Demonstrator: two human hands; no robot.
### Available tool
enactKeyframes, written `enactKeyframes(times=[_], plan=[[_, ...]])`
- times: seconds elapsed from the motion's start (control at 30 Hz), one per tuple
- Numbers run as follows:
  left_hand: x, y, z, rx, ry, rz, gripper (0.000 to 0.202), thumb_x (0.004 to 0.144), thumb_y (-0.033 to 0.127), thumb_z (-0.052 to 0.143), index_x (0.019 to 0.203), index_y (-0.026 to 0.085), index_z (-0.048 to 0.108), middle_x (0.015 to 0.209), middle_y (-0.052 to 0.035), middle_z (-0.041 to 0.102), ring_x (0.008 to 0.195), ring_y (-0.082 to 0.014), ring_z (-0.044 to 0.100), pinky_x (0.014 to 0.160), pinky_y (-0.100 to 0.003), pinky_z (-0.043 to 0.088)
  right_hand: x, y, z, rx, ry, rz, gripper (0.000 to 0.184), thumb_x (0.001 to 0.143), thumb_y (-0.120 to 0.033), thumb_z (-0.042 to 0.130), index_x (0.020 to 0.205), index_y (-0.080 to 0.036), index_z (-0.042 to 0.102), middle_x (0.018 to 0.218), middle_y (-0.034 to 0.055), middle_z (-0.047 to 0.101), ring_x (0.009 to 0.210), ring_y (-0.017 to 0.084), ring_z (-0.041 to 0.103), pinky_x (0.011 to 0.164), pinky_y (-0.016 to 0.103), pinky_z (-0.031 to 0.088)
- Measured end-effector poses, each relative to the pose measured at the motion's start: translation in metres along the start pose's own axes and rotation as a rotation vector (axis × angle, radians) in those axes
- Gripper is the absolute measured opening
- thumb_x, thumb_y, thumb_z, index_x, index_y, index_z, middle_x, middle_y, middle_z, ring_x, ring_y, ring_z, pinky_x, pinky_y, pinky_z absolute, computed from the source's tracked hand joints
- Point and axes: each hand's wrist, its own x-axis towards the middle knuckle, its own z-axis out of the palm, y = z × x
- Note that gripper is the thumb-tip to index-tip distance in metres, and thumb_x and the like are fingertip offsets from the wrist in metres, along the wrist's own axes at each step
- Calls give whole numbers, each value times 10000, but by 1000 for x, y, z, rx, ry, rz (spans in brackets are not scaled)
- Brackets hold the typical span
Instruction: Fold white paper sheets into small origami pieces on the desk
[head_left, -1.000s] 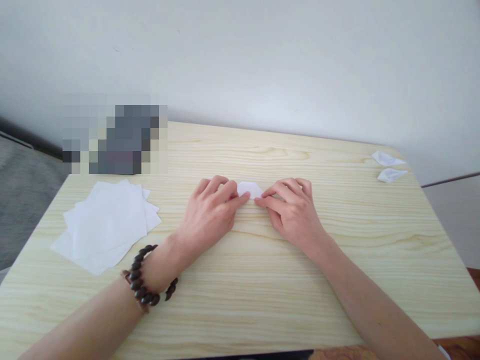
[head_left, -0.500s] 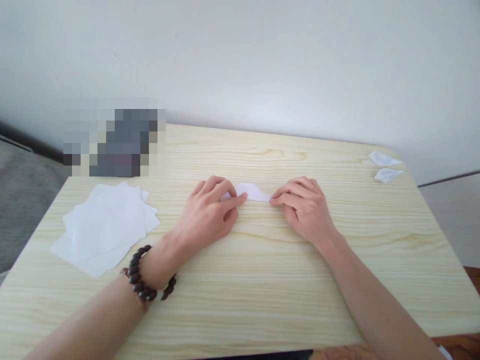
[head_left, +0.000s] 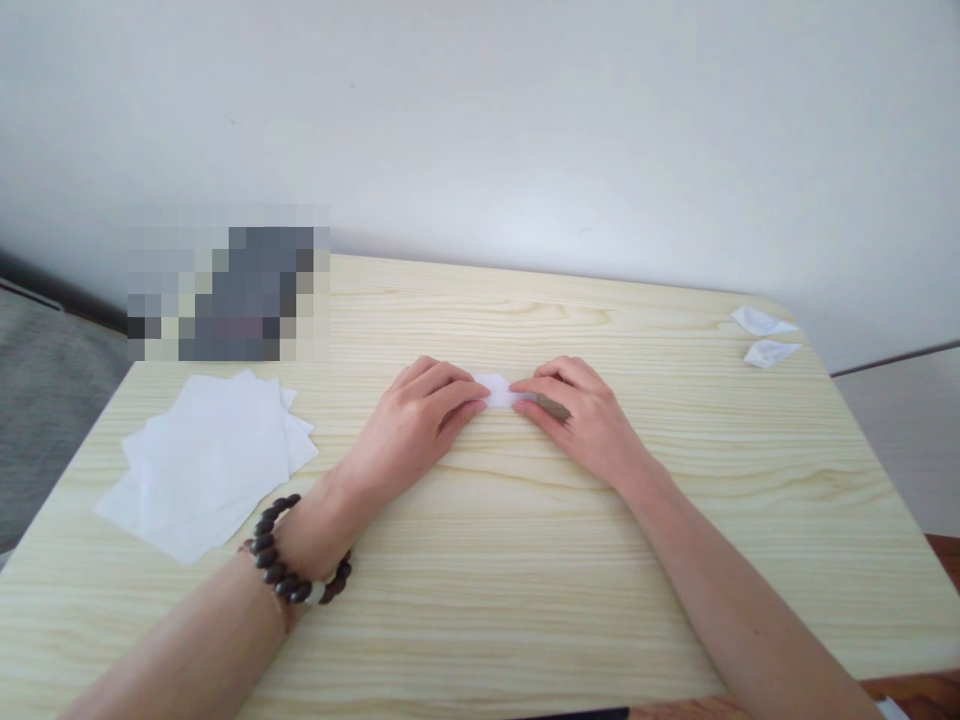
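Between my two hands, at the middle of the table, is a small folded piece of white paper (head_left: 497, 391). My left hand (head_left: 416, 420) pinches its left end with thumb and forefinger. At the other end, my right hand (head_left: 581, 415) grips it between thumb and fingertips. Both ends of the paper are partly hidden by the fingers. A bracelet of dark beads (head_left: 268, 560) is round my left wrist.
Left of my hands lies a fanned stack of white paper sheets (head_left: 210, 460). Two small folded white paper pieces (head_left: 763, 321) rest at the far right corner of the wooden table (head_left: 525, 600). A dark, blurred-out object (head_left: 251, 295) is at the back left; a pale wall (head_left: 525, 120) rises behind.
My right hand has moved left along the folded paper, closer to my left hand. Less of the paper shows between them, and both hands now pinch it.
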Motion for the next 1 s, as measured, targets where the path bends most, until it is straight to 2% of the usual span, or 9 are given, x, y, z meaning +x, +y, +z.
enactKeyframes(times=[0.13, 0.3, 0.4, 0.53, 0.63, 0.7, 0.87, 1.0], plan=[[0, -1, 0, 40, -31, 41, 211, 875, 269, 623, 1058, 182, 683, 1005, -82, 661, 962, -216, 571, 837, -374, 503, 2, 1, 0, 62, 7, 18, 172, 935, -256, 532, 954, -193, 691, 878, 49, 639, 849, 175, 567, 796, 337, 465], [2, -2, 2, 38, -28, 108, 153, 902, 223, 579, 998, 182, 690, 896, -61, 656, 867, -184, 588, 763, -329, 511, 3, 1, -3, 147, -7, 46, 128, 932, -225, 537, 901, -189, 656, 851, 33, 659, 836, 160, 575, 791, 322, 460], [4, -2, 2, 42, -12, 132, 145, 910, 203, 561, 985, 167, 680, 888, -59, 660, 832, -166, 600, 747, -307, 515, 2, 2, -4, 185, -12, 50, 109, 913, -269, 574, 944, -194, 647, 900, 40, 652, 873, 163, 583, 808, 321, 473], [5, 0, -1, 29, 42, 115, 155, 919, 192, 545, 1015, 158, 661, 908, -64, 664, 831, -159, 612, 751, -294, 523, 0, 3, -3, 187, -10, -4, 265, 840, -333, 673, 1069, -205, 638, 1014, 65, 619, 954, 182, 584, 832, 326, 493], [5, 3, -3, 26, 44, 138, 146, 915, 181, 550, 1011, 155, 657, 900, -58, 673, 825, -160, 615, 750, -299, 524, -1, 3, -2, 163, 44, -80, 134, 890, -232, 606, 1009, -204, 661, 956, 54, 625, 898, 153, 596, 811, 302, 497], [5, 4, -4, 36, 45, 164, 141, 904, 170, 565, 1010, 155, 657, 902, -57, 675, 830, -165, 611, 751, -306, 523, -2, 1, -1, 138, 97, -120, 131, 908, -177, 566, 967, -204, 680, 932, 51, 632, 863, 139, 598, 788, 290, 498], [6, 7, -5, 71, 63, 221, 161, 865, 177, 625, 1022, 170, 661, 926, -70, 672, 884, -189, 595, 757, -322, 519, -3, -2, -2, 93, 211, -183, 115, 882, -179, 610, 911, -216, 716, 1003, 65, 656, 793, 126, 575, 722, 277, 504], [5, 8, -6, 90, 80, 212, 108, 865, 147, 617, 961, 173, 660, 871, -54, 677, 848, -176, 594, 734, -304, 506, -2, -5, -2, 63, 207, -218, 84, 865, -210, 640, 897, -228, 716, 872, 39, 685, 765, 140, 578, 705, 297, 495]])
